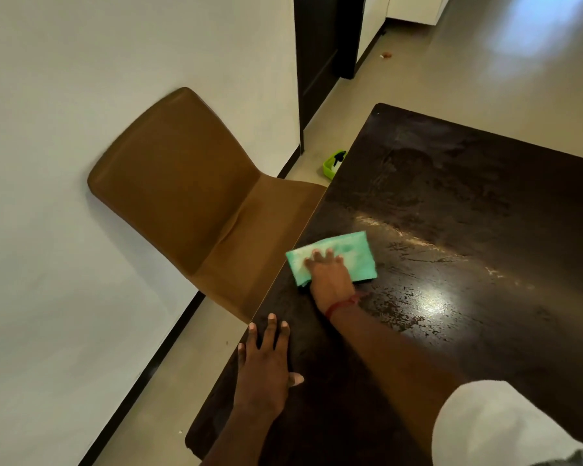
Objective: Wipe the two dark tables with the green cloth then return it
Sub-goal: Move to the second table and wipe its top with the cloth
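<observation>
A dark table [451, 203] fills the right half of the view, its top streaked with wet smears. The folded green cloth [350, 252] lies flat near the table's left edge. My right hand [330, 277] presses down on the cloth with fingers spread over it. My left hand [266, 361] rests flat on the table's near left edge, fingers apart, holding nothing. Only one dark table is in view.
A brown chair [189, 186] stands against the white wall, its seat tucked at the table's left edge. A lime-green tray with a dark object [332, 164] sits on the floor beyond the table. A dark door frame [320, 55] stands further back.
</observation>
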Tool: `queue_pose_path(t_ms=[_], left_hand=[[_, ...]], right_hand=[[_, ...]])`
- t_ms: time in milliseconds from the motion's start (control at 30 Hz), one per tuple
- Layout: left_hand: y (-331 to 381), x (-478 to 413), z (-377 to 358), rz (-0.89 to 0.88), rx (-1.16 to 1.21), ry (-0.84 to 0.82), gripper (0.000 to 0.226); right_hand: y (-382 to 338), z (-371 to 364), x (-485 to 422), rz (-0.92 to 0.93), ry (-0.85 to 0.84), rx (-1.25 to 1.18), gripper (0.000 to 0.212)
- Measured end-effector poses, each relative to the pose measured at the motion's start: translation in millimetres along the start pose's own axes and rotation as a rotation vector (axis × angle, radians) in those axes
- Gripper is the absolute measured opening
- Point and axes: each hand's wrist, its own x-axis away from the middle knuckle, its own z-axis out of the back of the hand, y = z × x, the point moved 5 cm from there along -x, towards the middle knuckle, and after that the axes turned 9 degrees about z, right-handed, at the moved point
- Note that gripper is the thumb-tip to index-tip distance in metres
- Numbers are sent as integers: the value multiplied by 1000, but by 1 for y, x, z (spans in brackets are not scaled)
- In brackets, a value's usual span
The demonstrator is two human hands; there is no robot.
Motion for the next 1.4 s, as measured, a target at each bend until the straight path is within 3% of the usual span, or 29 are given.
queue_pose_path(t_ms=[67, 133, 200, 267, 367, 433, 500, 567, 633, 700, 800, 833, 933, 1000, 1133, 1233, 1300, 1400], left_hand=[[0, 1, 1, -10, -5, 14, 99], [-1, 3, 3, -23, -1, 34, 98], [0, 5, 4, -30, 6, 28, 97], [-1, 5, 3, -32, 7, 19, 98], [-1, 4, 3, -35, 4, 18, 98], [-2, 6, 2, -33, 9, 13, 98], [-2, 6, 3, -32, 7, 17, 98], [-2, 6, 5, -33, 3, 20, 99], [-1, 6, 6, -27, 9, 11, 99], [2, 6, 7, -22, 24, -7, 100], [24, 7, 10, -92, 12, 6, 99], [36, 6, 12, -129, 3, 26, 98], [74, -4, 19, -186, -16, 55, 98], [89, -11, 26, -178, -41, 66, 101], [96, -22, 28, -141, -82, -1, 107], [97, -24, 23, -119, -76, -24, 109], [98, -24, 21, -110, -63, -20, 108], [100, -25, 21, -116, -78, -33, 107]], right_hand=[[-30, -15, 27, 262, -93, 11, 51], [-16, -10, 45, 399, -123, 28, 49], [30, 4, 52, 269, -87, -51, 45], [80, 17, 55, 1, 6, -115, 45], [84, 19, 65, -182, 59, -65, 50], [49, 1, 78, -62, -2, -43, 54], [21, -15, 102, 207, 3, -54, 56], [32, -16, 120, 377, 26, -73, 53], [72, -8, 125, 263, 72, -124, 49], [110, 2, 128, -6, 150, -201, 51], [98, 6, 138, -228, 152, -183, 53], [83, 3, 146, -208, 144, -168, 53], [45, -20, 184, 113, 126, -146, 56], [67, -24, 198, 221, 69, -154, 51], [149, -3, 207, -174, 209, -251, 51], [139, 3, 217, -435, 228, -221, 57], [102, -7, 228, -300, 239, -153, 58], [81, -31, 256, 112, 211, -114, 57]])
